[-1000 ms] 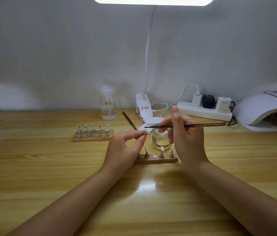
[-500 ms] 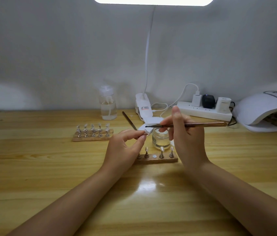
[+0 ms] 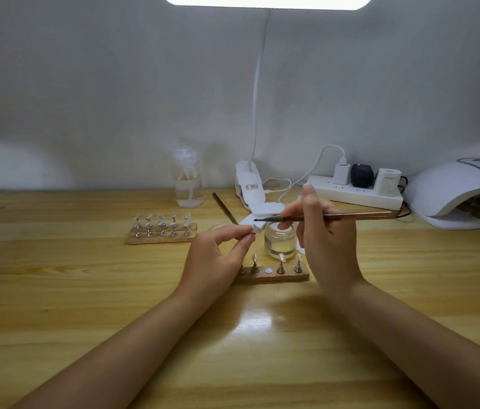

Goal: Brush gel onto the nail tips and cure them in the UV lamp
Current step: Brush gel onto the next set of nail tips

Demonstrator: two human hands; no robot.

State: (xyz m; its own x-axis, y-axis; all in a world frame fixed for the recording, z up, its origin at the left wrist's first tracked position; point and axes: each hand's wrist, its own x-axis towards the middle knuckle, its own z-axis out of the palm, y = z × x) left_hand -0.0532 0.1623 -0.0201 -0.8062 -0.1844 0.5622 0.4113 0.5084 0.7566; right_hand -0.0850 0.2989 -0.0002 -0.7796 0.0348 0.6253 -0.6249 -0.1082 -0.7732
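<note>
Centrally, the left hand [image 3: 218, 255] pinches a small nail tip [image 3: 255, 229] between thumb and fingertips. The right hand [image 3: 325, 240] grips a brush [image 3: 321, 217], its bristles almost at the tip. Behind them sits a glass gel jar [image 3: 280, 242]; a wooden holder [image 3: 274, 276] of tips lies below, and the UV lamp [image 3: 462, 193] far right.

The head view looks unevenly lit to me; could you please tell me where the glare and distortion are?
Head view: the lamp panel at the top edge is blown out white; its reflection glares on the table between the forearms; the wide lens bows the table's far edge; the nail tip pinched by the left hand is small and soft.
</note>
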